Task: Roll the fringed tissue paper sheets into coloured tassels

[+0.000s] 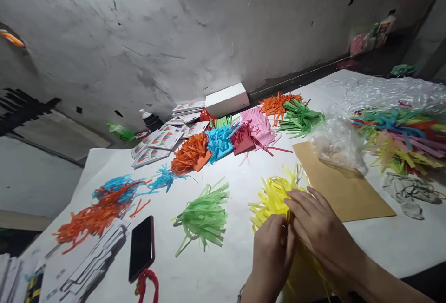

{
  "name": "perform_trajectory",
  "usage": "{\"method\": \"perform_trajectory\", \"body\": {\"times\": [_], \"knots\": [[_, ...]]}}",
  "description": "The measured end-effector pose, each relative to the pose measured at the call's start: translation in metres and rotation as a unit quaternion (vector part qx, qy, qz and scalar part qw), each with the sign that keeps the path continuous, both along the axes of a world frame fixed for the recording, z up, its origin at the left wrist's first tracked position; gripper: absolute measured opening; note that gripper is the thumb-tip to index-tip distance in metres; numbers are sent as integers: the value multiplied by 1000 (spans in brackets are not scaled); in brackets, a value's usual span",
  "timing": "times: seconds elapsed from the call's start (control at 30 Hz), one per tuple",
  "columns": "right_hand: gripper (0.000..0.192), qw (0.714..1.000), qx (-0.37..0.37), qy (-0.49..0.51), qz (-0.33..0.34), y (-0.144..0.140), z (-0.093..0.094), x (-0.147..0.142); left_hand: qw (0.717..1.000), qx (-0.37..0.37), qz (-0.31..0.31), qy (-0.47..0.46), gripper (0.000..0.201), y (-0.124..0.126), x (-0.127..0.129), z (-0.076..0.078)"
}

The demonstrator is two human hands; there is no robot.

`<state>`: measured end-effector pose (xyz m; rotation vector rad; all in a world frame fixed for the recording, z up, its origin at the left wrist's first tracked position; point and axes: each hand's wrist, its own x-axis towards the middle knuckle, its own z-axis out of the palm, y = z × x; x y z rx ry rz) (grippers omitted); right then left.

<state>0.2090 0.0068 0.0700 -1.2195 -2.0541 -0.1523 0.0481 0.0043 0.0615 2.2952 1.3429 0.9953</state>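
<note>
Both hands, left hand (272, 247) and right hand (318, 228), fingers pinching yellow fringed paper (272, 196) just left of the brown card (344, 187); finished green fringe (204, 217) and others lie further left on the counter (226, 266), yellow sheet partly cut

On the white tabletop (244, 173) lie a green fringed-paper bundle (204, 217), a black phone (141, 247), a brown card sheet (343, 180), a white box (226, 99) and printed cards (163, 139).
</note>
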Motion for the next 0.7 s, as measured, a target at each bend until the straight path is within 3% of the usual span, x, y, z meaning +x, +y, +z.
{"method": "perform_trajectory", "body": {"times": [0.13, 0.33, 0.5, 0.7], "knots": [[32, 996, -78, 5, 34, 9, 5, 19, 999, 32, -12, 40, 14, 3, -9, -1], [35, 983, -182, 12, 30, 11, 17, 34, 991, 131, -22, 21, 36, 8, -8, 3], [37, 983, -172, 68, 21, 10, 14, 33, 982, 190, -25, 5, 28, 6, -3, 7], [38, 978, -134, 139, -80, 24, 3, 64, 977, 179, -97, -60, 18, 3, -25, 14]]}}
